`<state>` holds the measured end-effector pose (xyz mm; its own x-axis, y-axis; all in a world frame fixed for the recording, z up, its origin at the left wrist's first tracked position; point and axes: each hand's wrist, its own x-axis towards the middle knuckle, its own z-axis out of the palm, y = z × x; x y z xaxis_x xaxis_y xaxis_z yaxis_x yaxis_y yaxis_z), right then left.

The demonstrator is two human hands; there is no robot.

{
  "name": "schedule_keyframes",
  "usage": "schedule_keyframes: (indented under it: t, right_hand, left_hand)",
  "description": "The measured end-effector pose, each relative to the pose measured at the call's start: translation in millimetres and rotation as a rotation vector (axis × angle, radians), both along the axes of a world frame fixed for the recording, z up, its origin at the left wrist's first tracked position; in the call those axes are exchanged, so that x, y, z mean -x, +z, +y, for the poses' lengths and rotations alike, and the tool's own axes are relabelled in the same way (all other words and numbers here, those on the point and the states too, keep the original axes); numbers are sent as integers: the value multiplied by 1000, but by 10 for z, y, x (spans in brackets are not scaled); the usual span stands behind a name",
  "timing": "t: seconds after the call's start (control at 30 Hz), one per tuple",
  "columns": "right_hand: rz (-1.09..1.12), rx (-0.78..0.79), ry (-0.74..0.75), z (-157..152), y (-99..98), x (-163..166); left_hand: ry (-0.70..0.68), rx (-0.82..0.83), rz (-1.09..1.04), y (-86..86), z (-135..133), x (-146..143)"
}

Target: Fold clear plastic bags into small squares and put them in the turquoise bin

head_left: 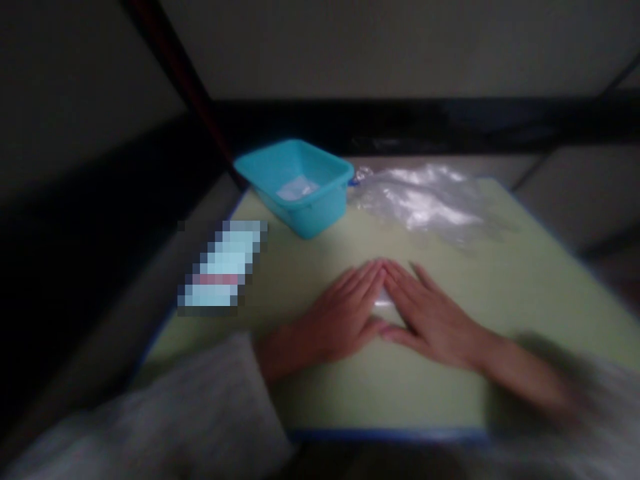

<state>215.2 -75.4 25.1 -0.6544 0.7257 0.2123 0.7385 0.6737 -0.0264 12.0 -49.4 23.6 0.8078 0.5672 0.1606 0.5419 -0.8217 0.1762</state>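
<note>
My left hand [340,313] and my right hand [430,317] lie flat on a pale green mat [525,287], fingers stretched out and fingertips meeting. Between them shows a small patch of clear plastic [385,308], pressed under both palms. Grey sleeves cover both forearms. The picture is dim and blurred.
A turquoise plastic tub [300,187] with something pale inside stands at the mat's far left. A heap of clear plastic bags [430,200] lies at the far right of it. A pixelated flat item [223,267] lies at the mat's left edge. The mat has a blue border.
</note>
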Motion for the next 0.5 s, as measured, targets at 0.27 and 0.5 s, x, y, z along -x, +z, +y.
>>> schedule_keyframes:
  t: [0.27,0.5]
  right_hand:
    - [11,18,-29,-19,-21,9]
    - [22,17,-37,-20,-20,-159]
  left_hand:
    - [-1,3,41,8,11,-27]
    - [-8,29,26,27,6,-16]
